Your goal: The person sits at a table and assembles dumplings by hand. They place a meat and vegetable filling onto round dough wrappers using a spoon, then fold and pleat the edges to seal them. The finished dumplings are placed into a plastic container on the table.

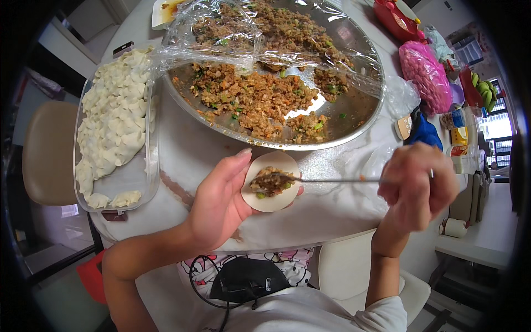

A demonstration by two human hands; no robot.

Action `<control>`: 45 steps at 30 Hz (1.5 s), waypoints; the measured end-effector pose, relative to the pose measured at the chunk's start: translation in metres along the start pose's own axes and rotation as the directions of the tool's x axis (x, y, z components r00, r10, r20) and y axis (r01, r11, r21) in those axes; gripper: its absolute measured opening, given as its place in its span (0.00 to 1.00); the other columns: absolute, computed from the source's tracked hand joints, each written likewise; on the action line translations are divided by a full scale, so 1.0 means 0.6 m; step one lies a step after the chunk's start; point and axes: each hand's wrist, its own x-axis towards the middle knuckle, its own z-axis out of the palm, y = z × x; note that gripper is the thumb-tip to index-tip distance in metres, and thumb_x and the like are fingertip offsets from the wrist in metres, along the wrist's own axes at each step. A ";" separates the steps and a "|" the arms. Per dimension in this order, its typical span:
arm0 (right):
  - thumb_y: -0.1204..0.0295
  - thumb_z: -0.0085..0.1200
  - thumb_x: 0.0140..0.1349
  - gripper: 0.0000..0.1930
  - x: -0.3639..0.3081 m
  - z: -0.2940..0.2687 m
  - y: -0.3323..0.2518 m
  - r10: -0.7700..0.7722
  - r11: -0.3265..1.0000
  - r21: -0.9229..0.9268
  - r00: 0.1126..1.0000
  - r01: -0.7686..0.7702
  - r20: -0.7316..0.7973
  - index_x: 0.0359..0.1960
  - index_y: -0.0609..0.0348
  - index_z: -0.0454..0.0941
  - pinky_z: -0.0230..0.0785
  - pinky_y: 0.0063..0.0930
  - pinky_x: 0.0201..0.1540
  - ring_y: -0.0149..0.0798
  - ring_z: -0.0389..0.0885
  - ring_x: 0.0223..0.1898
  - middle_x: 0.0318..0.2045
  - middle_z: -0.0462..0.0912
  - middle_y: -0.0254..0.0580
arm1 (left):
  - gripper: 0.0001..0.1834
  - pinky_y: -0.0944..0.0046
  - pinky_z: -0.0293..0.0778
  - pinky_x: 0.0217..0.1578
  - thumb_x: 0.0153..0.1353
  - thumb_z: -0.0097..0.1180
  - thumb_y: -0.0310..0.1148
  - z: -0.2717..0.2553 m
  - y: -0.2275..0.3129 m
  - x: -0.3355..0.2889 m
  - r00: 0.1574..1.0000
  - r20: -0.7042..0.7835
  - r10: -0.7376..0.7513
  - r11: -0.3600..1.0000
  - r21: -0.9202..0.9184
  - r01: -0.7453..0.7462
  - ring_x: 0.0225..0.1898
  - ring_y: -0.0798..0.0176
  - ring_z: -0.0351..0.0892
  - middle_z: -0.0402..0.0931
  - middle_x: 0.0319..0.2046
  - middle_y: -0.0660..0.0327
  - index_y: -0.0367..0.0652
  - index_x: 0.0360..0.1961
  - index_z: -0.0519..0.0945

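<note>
A round white dumpling wrapper [266, 204] lies flat across the fingers of my left hand [218, 199], which supports it from below, thumb stretched along its edge. On the wrapper sits a mound of meat filling [269, 182] with bits of green. My right hand [417, 185], slightly blurred, is closed around the handle of a thin metal spoon [343, 180]; the spoon's tip rests in that mound. Just beyond my hands stands a large metal bowl [243, 138] of minced filling [249, 99], partly draped in clear plastic wrap [254, 52].
Left of the bowl, a clear plastic container [155, 160] holds many folded dumplings [113, 116]. A pink bag [425, 74], a blue cloth-like item [425, 130] and several jars stand at the right. A white dish [161, 16] is at the far left. The marble table's near edge [298, 249] curves before me.
</note>
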 end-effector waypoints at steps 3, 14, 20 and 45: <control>0.71 0.55 0.65 0.11 0.008 0.006 -0.019 0.328 0.932 -0.099 0.929 -0.348 -0.169 0.30 0.70 0.80 0.58 0.16 0.16 0.25 0.74 0.16 0.22 0.82 0.42 | 0.38 0.49 0.59 0.69 0.71 0.29 0.52 -0.003 -0.005 0.004 0.999 0.033 -0.001 1.000 -0.007 0.001 0.63 0.40 0.70 0.68 0.62 0.40 0.24 0.66 0.60; 0.66 0.46 0.72 0.17 0.002 -0.039 0.021 0.049 0.994 0.106 0.989 -0.034 -0.141 0.32 0.71 0.75 0.53 0.14 0.13 0.22 0.67 0.11 0.25 0.78 0.47 | 0.33 0.49 0.64 0.67 0.74 0.29 0.47 -0.005 -0.003 0.005 0.997 0.059 0.049 0.997 -0.061 -0.046 0.62 0.46 0.72 0.68 0.63 0.45 0.28 0.67 0.60; 0.66 0.50 0.71 0.16 0.005 -0.035 0.037 -0.245 0.965 0.106 0.968 0.240 0.046 0.29 0.68 0.76 0.62 0.20 0.17 0.30 0.71 0.12 0.22 0.79 0.48 | 0.37 0.48 0.61 0.68 0.72 0.29 0.51 0.000 -0.003 0.001 0.999 0.000 0.046 0.999 -0.012 -0.046 0.63 0.39 0.71 0.68 0.62 0.40 0.25 0.67 0.59; 0.57 0.60 0.66 0.19 0.033 -0.036 0.042 -0.539 0.842 0.203 0.795 0.500 0.277 0.27 0.62 0.82 0.56 0.17 0.12 0.26 0.67 0.11 0.19 0.78 0.37 | 0.41 0.50 0.60 0.68 0.74 0.20 0.56 -0.006 -0.009 0.005 1.000 -0.025 0.006 0.999 0.050 -0.005 0.61 0.39 0.73 0.70 0.62 0.42 0.26 0.67 0.60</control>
